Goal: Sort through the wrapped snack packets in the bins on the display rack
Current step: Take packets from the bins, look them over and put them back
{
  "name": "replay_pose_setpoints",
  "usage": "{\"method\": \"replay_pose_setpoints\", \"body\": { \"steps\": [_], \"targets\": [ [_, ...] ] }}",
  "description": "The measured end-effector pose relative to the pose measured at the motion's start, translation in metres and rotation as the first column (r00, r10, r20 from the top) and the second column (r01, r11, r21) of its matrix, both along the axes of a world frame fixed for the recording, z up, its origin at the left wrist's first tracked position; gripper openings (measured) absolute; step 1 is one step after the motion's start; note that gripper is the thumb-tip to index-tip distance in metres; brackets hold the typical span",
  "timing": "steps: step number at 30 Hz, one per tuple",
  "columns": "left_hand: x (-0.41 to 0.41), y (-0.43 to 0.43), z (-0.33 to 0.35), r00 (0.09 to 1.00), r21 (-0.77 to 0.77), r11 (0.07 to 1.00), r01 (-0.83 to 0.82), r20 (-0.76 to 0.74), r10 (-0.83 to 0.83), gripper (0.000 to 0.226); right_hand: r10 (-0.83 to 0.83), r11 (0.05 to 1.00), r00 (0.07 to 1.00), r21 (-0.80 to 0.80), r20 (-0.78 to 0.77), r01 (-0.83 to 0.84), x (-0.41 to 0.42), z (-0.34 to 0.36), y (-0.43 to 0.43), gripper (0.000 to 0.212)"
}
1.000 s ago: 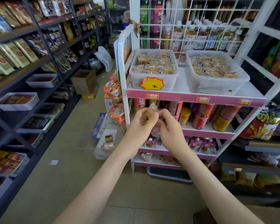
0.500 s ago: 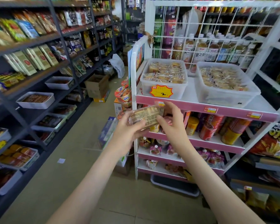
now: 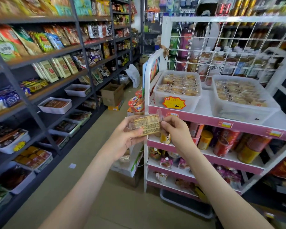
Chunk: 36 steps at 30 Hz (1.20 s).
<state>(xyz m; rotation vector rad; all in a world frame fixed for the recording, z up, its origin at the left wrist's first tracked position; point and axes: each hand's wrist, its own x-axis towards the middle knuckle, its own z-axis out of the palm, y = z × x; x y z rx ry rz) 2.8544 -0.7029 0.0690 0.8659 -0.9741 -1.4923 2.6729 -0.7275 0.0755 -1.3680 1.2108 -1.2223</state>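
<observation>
The left hand grips a packet from below, fingers curled under it and thumb on its near edge. The right hand pinches the packet's right end, where a clear flap of wrapper sticks up. The packet lies nearly flat between the two hands, its printed side up (the print is too small to read), and it is held in the air just in front of the rack.

Just above the right hand, on the rack's top shelf, stands a clear bin full of wrapped packets, with a yellow tag on its front. Further right, beside it, a second bin holds more. Below the right hand, cans line the next shelf. Well left of the left hand run dark shelves of bagged goods, and beyond it a box sits on the floor.
</observation>
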Motion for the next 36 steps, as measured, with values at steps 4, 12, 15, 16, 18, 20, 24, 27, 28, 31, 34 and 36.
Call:
{"method": "replay_pose_setpoints", "body": {
  "steps": [4,12,15,16,18,20,24,27,28,31,34,36],
  "targets": [
    [0.002,0.0,0.006,0.999,-0.003,1.0,-0.016,0.048,0.016,0.04,0.02,1.0,0.999,0.003,0.042,-0.02,0.003,0.002,-0.003,0.016],
    [-0.01,-0.001,0.014,0.999,0.0,0.999,-0.036,-0.001,0.036,0.042,0.003,0.998,0.999,-0.068,-0.048,-0.007,-0.01,0.013,-0.007,0.009],
    [-0.02,-0.004,0.017,0.999,-0.002,1.0,-0.03,-0.025,0.03,0.047,0.024,0.995,0.998,-0.101,-0.053,-0.029,-0.024,0.019,-0.012,0.013],
    [-0.025,-0.006,0.019,0.999,-0.006,1.0,-0.028,-0.027,0.028,0.048,0.034,0.994,0.998,-0.105,-0.055,-0.039,-0.029,0.021,-0.013,0.014],
    [-0.04,-0.011,0.025,0.999,-0.014,0.999,-0.041,-0.015,0.04,0.047,0.014,0.991,0.996,-0.13,-0.092,-0.026,-0.041,0.026,-0.018,0.014],
    [-0.058,-0.018,0.034,0.998,-0.036,0.997,-0.063,0.018,0.064,0.042,-0.076,0.976,0.978,-0.213,-0.196,0.033,-0.055,0.032,-0.024,0.008],
    [-0.092,-0.038,0.056,0.983,-0.121,0.986,-0.111,0.131,0.126,0.044,-0.08,0.905,0.927,-0.415,-0.367,-0.087,-0.078,0.046,-0.031,0.029],
    [-0.109,-0.053,0.078,0.979,-0.246,0.969,-0.028,0.19,0.076,0.054,-0.008,0.877,0.897,-0.434,-0.442,-0.206,-0.088,0.056,-0.051,0.055],
    [-0.111,-0.058,0.085,0.976,-0.281,0.959,0.034,0.216,0.029,0.06,0.02,0.873,0.918,-0.44,-0.396,-0.209,-0.09,0.062,-0.061,0.058],
    [-0.109,-0.083,0.104,0.931,-0.337,0.929,0.152,0.365,-0.02,0.076,0.195,0.889,0.973,-0.397,-0.123,-0.228,-0.094,0.083,-0.096,0.047],
    [-0.104,-0.12,0.115,0.847,-0.348,0.918,0.188,0.531,0.028,0.078,0.321,0.903,0.947,-0.293,-0.022,-0.313,-0.092,0.096,-0.144,0.043],
    [-0.105,-0.148,0.118,0.79,-0.354,0.908,0.224,0.611,0.043,0.075,0.372,0.9,0.928,-0.256,0.023,-0.354,-0.09,0.102,-0.179,0.046]
  ]
}}
